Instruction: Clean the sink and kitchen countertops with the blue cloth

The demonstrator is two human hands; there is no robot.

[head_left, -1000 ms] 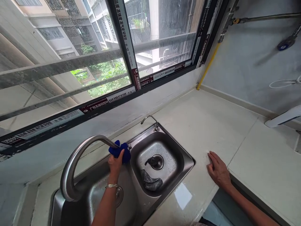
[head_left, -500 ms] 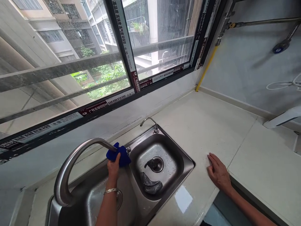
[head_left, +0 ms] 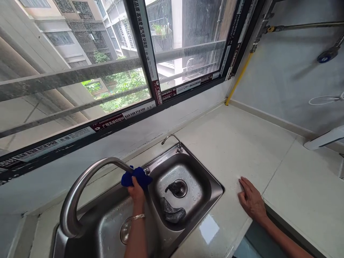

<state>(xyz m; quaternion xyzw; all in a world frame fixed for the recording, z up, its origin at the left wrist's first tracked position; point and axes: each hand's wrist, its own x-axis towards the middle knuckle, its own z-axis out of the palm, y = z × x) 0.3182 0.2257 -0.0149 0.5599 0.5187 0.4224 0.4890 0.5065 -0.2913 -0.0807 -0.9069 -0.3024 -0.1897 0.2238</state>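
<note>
A blue cloth point(head_left: 140, 177) is bunched around the spout end of the large curved faucet point(head_left: 94, 168). My left hand point(head_left: 136, 190), with a bracelet at its wrist, is closed on the cloth from below; the cloth hides part of the fingers and the spout tip. My right hand point(head_left: 251, 199) rests on the pale countertop point(head_left: 228, 143) right of the sink, fingers stretched out and holding nothing. In the right basin point(head_left: 197, 179) lie a wet grey cloth point(head_left: 173, 211) and a smaller dark wet piece point(head_left: 174, 187) by the drain.
A small thin tap point(head_left: 172, 138) stands at the sink's back corner. Behind the counter is a window with a dark frame point(head_left: 158, 95). A yellow pipe point(head_left: 240, 77) runs down the corner. A white object point(head_left: 325, 138) sits at the right.
My left hand and forearm have shifted slightly right, and the blue cloth has turned and changed shape around the spout. My right hand stays on the counter.
</note>
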